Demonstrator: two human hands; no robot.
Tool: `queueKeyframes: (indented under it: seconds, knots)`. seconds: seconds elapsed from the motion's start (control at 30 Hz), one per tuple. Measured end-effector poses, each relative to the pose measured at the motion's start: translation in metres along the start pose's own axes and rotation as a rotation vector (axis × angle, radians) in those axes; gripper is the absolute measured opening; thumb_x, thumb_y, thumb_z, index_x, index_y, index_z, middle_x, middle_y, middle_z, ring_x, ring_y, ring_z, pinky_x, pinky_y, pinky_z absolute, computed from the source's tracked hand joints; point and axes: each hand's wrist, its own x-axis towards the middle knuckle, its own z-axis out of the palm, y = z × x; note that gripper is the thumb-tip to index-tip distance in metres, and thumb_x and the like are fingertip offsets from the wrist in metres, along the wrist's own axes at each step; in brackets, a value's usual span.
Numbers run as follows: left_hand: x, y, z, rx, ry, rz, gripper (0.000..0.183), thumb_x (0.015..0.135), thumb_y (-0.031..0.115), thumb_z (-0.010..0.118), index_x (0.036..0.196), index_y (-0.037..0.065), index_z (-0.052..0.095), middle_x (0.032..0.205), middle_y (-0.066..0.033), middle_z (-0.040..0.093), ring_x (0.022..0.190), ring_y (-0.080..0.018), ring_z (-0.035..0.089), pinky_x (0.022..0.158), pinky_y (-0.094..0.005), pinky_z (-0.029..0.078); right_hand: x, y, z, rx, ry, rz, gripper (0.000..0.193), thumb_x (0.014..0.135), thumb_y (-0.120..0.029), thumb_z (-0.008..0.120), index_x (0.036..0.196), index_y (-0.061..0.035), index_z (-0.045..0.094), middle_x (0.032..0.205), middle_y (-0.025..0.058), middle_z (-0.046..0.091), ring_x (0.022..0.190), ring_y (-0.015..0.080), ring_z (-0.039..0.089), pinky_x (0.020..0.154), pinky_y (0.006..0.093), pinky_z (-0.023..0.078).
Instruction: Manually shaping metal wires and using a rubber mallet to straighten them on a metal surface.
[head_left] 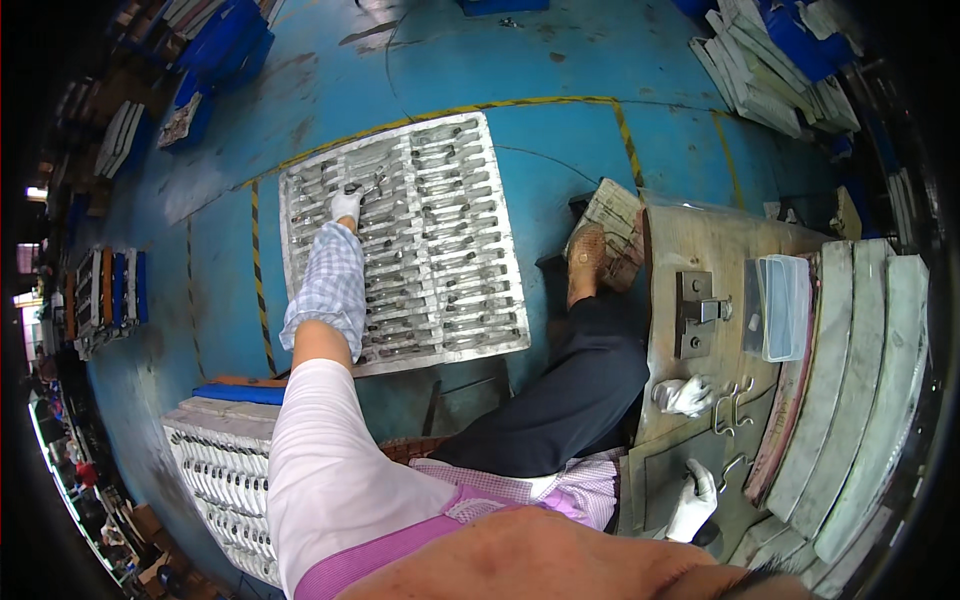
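Observation:
My left hand (pixel 345 206), in a white glove and checked sleeve cover, reaches forward over a large pale moulded tray (pixel 510 290). Its fingers are closed on a small metal part (pixel 373 184), whose exact kind is too small to make out. Rows of similar slim metal parts (pixel 465 280) lie in the tray's slots. My right hand (pixel 692 505), also white-gloved, rests low over the bench at right with its fingers apart, beside several bent metal hooks (pixel 735 415). A crumpled white glove or cloth (pixel 684 396) lies just beyond the hooks.
A metal fixture block (pixel 695 314) and a clear plastic bin (pixel 785 307) stand on the wooden bench (pixel 690 235). Pale trays (pixel 880 380) are stacked at right. Another filled tray (pixel 225 480) sits at lower left. My sandalled foot (pixel 588 255) rests on a small support.

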Motion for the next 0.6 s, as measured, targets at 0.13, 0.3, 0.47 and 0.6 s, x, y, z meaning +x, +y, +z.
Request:
queueKeyframes:
  seconds: [0.13,0.3,0.47,0.6]
  knots:
    - [0.014,-0.012,-0.017,0.109,-0.022,0.083,0.03,0.081,0.026,0.073,0.104,0.008,0.072,0.096,-0.0134,0.073,0.085,-0.0248,0.069,0.076,-0.0342,0.052,0.005,0.009,0.011,-0.057,-0.03,-0.127,0.031,0.08,0.012,0.058,0.1,-0.0068,0.073,0.097,0.0105,0.07,0.089,0.0233,0.067,0.082,0.0325,0.052]
    - [-0.005,-0.012,-0.015,0.094,-0.155,0.192,0.031,0.079,0.036,0.072,0.1,0.013,0.074,0.098,-0.0157,0.072,0.093,-0.0322,0.068,0.081,-0.0391,0.052,0.002,0.016,0.014,-0.197,-0.052,-0.225,0.03,0.079,0.009,0.061,0.099,-0.0105,0.074,0.098,0.0103,0.071,0.091,0.0272,0.068,0.084,0.0364,0.053]
    - [0.0,0.003,-0.034,0.018,0.045,-0.064,0.033,0.082,0.039,0.07,0.106,0.017,0.075,0.105,-0.014,0.072,0.103,-0.032,0.067,0.09,-0.0396,0.05,-0.003,0.02,0.014,-0.272,-0.099,-0.261,0.032,0.075,0.007,0.06,0.098,-0.0123,0.073,0.1,0.0101,0.071,0.094,0.0292,0.067,0.086,0.0397,0.052]
    - [-0.019,0.019,-0.031,0.337,0.219,0.209,0.037,0.086,0.028,0.065,0.116,0.007,0.068,0.116,-0.0197,0.067,0.11,-0.0357,0.062,0.096,-0.0398,0.048,-0.026,0.032,0.002,-0.307,-0.058,-0.238,0.035,0.074,0.007,0.059,0.099,-0.0129,0.073,0.101,0.0104,0.07,0.095,0.0293,0.066,0.087,0.0406,0.052]
